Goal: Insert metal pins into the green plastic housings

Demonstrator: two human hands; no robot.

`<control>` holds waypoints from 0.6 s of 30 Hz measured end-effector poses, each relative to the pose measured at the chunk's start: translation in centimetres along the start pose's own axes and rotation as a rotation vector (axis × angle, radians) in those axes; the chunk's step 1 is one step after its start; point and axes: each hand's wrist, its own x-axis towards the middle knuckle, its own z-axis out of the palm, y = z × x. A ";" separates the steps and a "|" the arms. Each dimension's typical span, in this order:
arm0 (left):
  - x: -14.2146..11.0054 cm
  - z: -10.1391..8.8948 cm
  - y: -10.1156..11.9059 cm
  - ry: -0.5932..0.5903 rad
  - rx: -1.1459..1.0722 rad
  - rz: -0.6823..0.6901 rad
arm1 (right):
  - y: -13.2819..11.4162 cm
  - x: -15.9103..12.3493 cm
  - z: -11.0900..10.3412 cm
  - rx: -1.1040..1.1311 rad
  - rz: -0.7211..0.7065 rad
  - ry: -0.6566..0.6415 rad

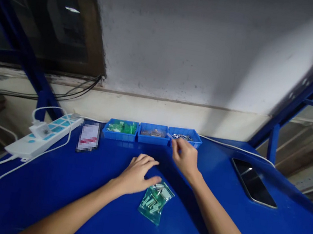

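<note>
While curling right hand (184, 157) into a pinch just in front of bin of metal pieces (197, 144) at 12 o'clock, can't tell on what. From there, see left hand (137, 173) at 8 o'clock with fingers loosely spread, thumb by bag of small parts (154, 203) at 7 o'clock; phone (254, 184) at 3.

Right of centre, whatever the right hand (185, 156) perhaps pinches is too blurred to tell; the flat item (88, 137) at left is pixelated beyond reading.
</note>
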 end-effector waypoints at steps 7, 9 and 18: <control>-0.4 0.5 0.1 -0.115 -0.049 0.069 | 3.6 0.4 0.0 -0.104 0.349 -0.269; -0.2 0.3 -0.7 -0.062 -0.121 -0.048 | 2.5 -0.2 0.4 0.026 0.270 -0.297; 0.5 -0.3 -2.2 0.337 -0.282 -0.003 | -3.7 -2.1 1.7 1.070 0.429 -0.481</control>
